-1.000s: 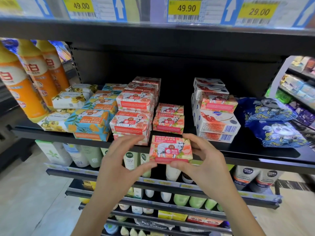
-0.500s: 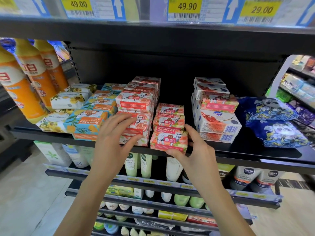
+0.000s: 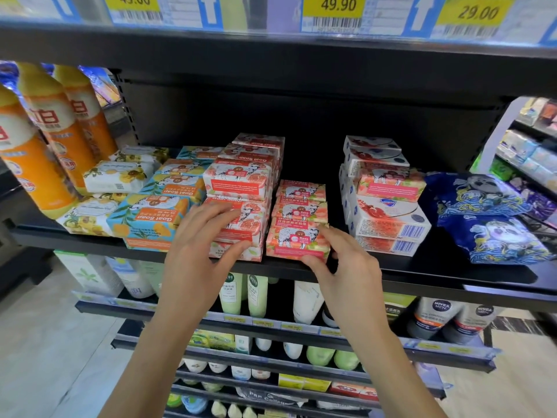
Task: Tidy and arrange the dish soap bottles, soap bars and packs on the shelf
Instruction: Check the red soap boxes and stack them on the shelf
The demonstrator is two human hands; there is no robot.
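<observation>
**At the shelf [image 3: 452, 271] lip: squaring a rose box [image 3: 294, 239]**

In the head view, the right grip [image 3: 346, 267] pinches the rose box, thumb under its front edge and forefinger on its top corner, likely to line it up ahead of two like boxes. The left grip [image 3: 193, 254] lies open, fingers spread, on the red stack [image 3: 241, 188] just beside, seemingly steadying it. It hides the stack's lower labels; the bottles [image 3: 33, 164] at far left are cut off.

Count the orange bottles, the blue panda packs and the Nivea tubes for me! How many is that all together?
Orange bottles: 3
Blue panda packs: 2
Nivea tubes: 2
Total: 7
</observation>
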